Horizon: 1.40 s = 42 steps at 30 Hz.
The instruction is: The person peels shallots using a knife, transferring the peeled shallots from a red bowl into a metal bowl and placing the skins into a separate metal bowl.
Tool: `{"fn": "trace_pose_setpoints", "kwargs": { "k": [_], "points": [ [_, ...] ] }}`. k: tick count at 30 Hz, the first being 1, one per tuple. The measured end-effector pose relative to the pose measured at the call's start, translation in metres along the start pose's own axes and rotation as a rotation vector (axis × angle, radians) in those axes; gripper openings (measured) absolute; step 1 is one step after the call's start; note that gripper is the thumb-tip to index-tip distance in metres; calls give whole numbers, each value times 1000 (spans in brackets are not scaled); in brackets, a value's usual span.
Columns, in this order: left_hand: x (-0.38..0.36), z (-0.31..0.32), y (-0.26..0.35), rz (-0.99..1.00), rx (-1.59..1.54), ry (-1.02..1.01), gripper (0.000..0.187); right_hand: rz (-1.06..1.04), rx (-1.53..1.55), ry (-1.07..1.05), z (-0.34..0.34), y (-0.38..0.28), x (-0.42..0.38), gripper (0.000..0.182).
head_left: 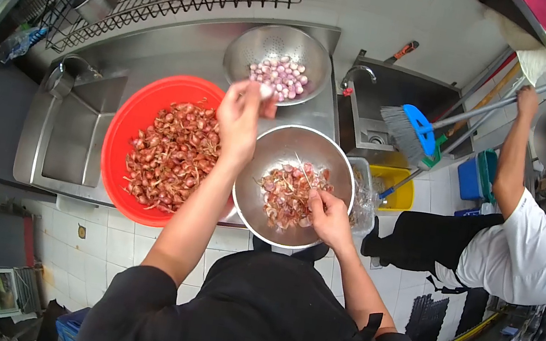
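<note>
Your left hand pinches a peeled shallot in closed fingertips, just short of the colander. Your right hand, fingers curled around a small knife, rests on the steel bowl of peelings, the red basin lying beyond your left wrist.

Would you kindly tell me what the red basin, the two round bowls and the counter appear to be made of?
The red basin looks like plastic: uniform matte colour, thick smooth rim. The colander with peeled shallots and the bowl of peelings look like stainless steel: grey with soft reflections, the colander finely perforated. The counter and its sink also look like brushed stainless steel.
</note>
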State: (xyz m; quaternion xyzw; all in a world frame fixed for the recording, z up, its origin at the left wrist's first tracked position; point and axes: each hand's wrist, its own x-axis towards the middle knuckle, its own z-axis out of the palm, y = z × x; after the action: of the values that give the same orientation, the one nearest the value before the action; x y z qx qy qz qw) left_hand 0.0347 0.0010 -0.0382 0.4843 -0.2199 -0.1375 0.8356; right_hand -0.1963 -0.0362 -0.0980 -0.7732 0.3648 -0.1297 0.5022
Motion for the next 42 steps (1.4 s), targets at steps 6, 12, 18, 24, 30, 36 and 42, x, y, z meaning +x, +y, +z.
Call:
{"fn": "trace_pose_setpoints", "kwargs": {
  "k": [6, 12, 18, 24, 30, 36, 42],
  "points": [
    [42, -33, -69, -403, 615, -313, 31, -94, -53, 131, 2, 8, -1, 34],
    [-78, -68, -103, 326, 1028, -710, 61, 40, -36, 180, -4, 10, -5, 22],
    [-108, -70, -73, 38, 1183, -770, 61, 80, -73, 7, -2, 5, 6, 23],
    [-92, -91, -39, -77, 948, -530, 32, -46, -125, 45, 11, 40, 19, 26],
    [-17, -137, -39, 152, 1337, -254, 18, 62, -189, -30, 9, 12, 12, 29],
    [9, -178, -68, -150, 1725, -657, 26, -111, 171, 17, 26, 23, 3, 37],
    [-24, -136, -3, -285, 494, -278, 24, -34, 314, -81, 11, -17, -23, 37]
  ]
}}
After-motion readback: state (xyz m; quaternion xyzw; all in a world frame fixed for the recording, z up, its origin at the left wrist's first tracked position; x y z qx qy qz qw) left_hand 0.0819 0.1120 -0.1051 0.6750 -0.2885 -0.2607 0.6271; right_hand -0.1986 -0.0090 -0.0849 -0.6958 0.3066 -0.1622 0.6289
